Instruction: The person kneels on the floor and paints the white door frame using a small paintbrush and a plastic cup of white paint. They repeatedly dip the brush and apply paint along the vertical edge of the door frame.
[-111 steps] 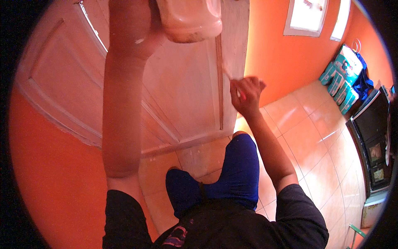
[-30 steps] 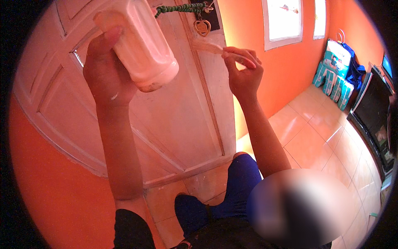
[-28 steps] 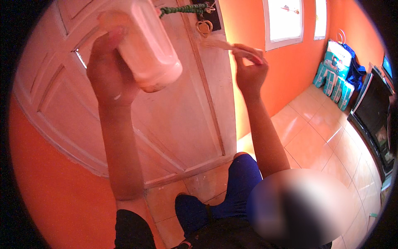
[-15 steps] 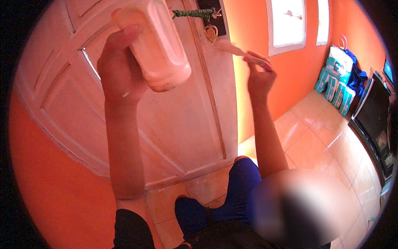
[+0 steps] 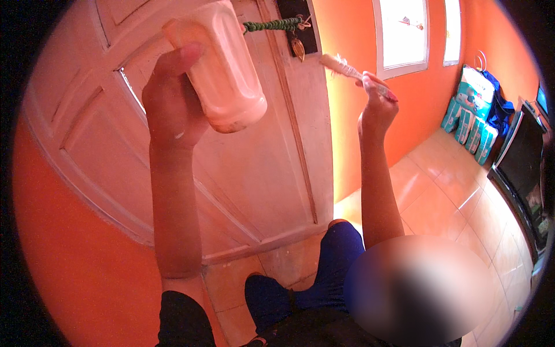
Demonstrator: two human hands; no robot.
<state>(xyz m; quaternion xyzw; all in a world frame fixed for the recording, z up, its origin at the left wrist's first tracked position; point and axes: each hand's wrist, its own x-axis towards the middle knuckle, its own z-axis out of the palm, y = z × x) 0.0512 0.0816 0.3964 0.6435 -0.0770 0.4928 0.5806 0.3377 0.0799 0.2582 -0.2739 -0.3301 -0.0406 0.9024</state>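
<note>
My left hand (image 5: 173, 101) grips a pale pink plastic container (image 5: 222, 72), tilted, in front of a paneled, pale-painted door (image 5: 248, 185). Pinched in my right hand (image 5: 378, 107) is a paintbrush (image 5: 341, 66) with pale, splayed bristles, its tip near the door's right edge and the orange wall behind. Beside the container, on the door's dark lock plate (image 5: 287, 40), a green braided cord (image 5: 272, 25) runs across and a gold-coloured metal piece (image 5: 298, 50) hangs below it.
Windows (image 5: 404, 32) are set in the orange wall (image 5: 399, 110). Several teal packages (image 5: 474, 92) and a blue bag (image 5: 500, 113) stand in the far corner, next to a black screen-like object (image 5: 520, 168). The tiled floor (image 5: 433, 191) stretches rightward. A blurred oval hides the lower right.
Over the last second my right hand has moved right and down with the brush, away from the lock plate. My left hand and the container have shifted slightly right.
</note>
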